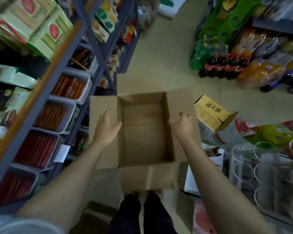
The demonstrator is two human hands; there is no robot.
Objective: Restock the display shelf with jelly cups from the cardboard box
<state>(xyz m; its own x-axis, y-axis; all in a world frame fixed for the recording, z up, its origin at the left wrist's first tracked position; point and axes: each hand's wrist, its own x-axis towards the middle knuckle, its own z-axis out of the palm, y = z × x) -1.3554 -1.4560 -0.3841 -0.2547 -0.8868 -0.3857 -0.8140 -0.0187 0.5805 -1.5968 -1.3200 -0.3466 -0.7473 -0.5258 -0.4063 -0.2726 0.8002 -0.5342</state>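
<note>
Cardboard box (145, 132) sits open on the floor (176, 73) at the centre, flaps spread, its inside bare of any jelly cups. Left hand (107, 128) lies flat on the 9 o'clock flap, fingers straight; right hand (184, 124) grips the 3 o'clock wall, fingers curled over its rim. At 9 o'clock the display shelf (41, 107) carries white bins (69, 86) of red and orange packets, too blurred to name. A yellow carton (210, 112) lies at 3 o'clock, partly hidden
</note>
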